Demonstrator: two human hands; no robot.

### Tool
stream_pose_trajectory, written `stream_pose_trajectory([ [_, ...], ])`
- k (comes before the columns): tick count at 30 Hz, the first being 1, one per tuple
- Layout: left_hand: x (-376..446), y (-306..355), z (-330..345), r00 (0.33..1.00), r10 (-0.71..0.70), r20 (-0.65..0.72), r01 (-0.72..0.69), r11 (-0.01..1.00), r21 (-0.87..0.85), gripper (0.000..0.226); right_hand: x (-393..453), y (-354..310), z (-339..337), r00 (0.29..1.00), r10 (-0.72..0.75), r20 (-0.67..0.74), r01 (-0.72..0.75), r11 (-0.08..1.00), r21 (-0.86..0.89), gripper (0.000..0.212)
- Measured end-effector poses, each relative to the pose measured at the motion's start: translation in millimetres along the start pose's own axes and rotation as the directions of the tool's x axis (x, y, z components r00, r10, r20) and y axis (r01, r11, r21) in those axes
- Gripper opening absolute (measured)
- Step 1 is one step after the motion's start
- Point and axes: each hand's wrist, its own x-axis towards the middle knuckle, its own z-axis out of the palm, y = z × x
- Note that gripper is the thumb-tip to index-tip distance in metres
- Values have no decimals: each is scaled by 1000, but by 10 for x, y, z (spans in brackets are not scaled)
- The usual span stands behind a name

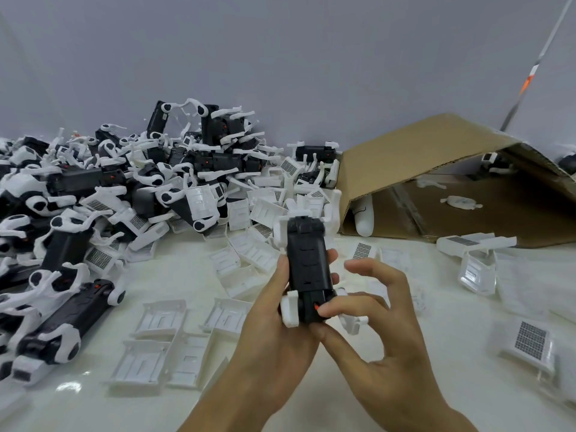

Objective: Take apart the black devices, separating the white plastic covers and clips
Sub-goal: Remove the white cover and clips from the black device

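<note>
The left hand [274, 310] covers the left flank of the held black device [307, 269]; its underside cannot be seen. The device pile [93, 194] is cut off by the left edge. The cardboard box [436, 169] runs past the right edge, its interior partly shadowed. White covers [530, 341] at right appear blurred.

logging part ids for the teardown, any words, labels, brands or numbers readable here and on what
None can be read.
Grid-patterned labels on the white plastic covers: dot pattern only, too small to decode.
Black device in the left hand and right hand: no print shows.
Cardboard box: plain.
</note>
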Motion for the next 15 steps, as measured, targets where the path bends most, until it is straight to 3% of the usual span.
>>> stream_pose_trajectory([
  [4, -2, 3, 6, 999, 5, -32, -6, 1000, -10, 57, 9, -19, -9, 1000, 8, 5, -7, 1000, -17, 29],
  [15, -12, 7, 12, 999, 7, -41, -7, 1000, -10, 55, 13, -36, -17, 998, 53, 42, -53, 999, 1, 41],
])
